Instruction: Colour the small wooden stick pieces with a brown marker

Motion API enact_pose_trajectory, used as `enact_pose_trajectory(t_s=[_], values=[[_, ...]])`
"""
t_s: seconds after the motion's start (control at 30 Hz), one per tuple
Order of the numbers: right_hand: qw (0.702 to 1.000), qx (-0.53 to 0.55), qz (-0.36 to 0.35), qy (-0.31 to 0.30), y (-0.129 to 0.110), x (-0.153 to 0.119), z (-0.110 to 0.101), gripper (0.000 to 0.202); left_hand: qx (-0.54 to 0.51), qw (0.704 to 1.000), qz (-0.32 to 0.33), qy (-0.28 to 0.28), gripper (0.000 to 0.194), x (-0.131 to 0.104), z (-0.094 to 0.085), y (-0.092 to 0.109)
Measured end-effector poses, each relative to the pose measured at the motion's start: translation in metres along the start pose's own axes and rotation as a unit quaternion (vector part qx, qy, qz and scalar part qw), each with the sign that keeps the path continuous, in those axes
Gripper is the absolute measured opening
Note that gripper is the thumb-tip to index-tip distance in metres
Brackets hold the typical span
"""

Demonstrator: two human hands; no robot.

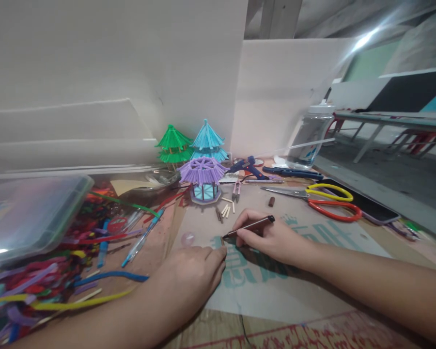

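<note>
My right hand (263,235) is closed around a dark brown marker (252,225), its tip pointing left. The tip meets a short thin stick (223,241) at the fingertips of my left hand (199,266), which pinches the stick's lower end over a whitish sheet with teal print (305,295). Several short pale sticks (225,210) and two dark brown ones (219,215) lie just beyond my hands. The brown marker cap (272,201) rests on the sheet. Behind them stands a small purple-roofed pavilion (203,179).
Green (173,144) and blue (206,139) pavilions stand at the back near a glue gun (247,167). Scissors (334,201), a cutter (292,172), a phone (363,201) and a bottle (308,138) are at the right. Colourful strips and a plastic box (39,213) fill the left.
</note>
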State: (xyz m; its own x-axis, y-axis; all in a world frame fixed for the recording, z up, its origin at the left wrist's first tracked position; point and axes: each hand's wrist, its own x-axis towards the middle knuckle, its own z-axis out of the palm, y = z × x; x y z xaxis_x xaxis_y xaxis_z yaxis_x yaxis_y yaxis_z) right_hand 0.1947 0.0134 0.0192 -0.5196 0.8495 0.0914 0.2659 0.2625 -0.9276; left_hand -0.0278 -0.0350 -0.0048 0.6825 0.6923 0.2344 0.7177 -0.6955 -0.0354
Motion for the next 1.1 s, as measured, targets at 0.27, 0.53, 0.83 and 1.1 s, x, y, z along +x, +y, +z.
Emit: enact_pose_trajectory(t_s=[0.27,0.53,0.83,1.1], values=[[1.0,0.003,0.007,0.003,-0.0012,0.0003,-0.0013,0.007,-0.01,1.0,-0.013,-0.008,0.023,-0.0004,0.0018,-0.0006],[0.999,0.009,0.0,0.035,-0.0007,-0.0001,-0.0002,0.004,-0.05,0.998,-0.034,-0.036,0.024,0.0002,0.0008,-0.001],[0.998,0.014,-0.028,0.045,0.0021,-0.0023,0.0022,0.006,-0.087,0.996,-0.035,-0.01,0.028,0.0011,0.003,-0.0037],[0.998,0.003,-0.044,0.048,0.0014,-0.0025,0.0015,0.006,-0.132,0.99,-0.049,-0.009,0.028,0.0004,0.0002,-0.0042]])
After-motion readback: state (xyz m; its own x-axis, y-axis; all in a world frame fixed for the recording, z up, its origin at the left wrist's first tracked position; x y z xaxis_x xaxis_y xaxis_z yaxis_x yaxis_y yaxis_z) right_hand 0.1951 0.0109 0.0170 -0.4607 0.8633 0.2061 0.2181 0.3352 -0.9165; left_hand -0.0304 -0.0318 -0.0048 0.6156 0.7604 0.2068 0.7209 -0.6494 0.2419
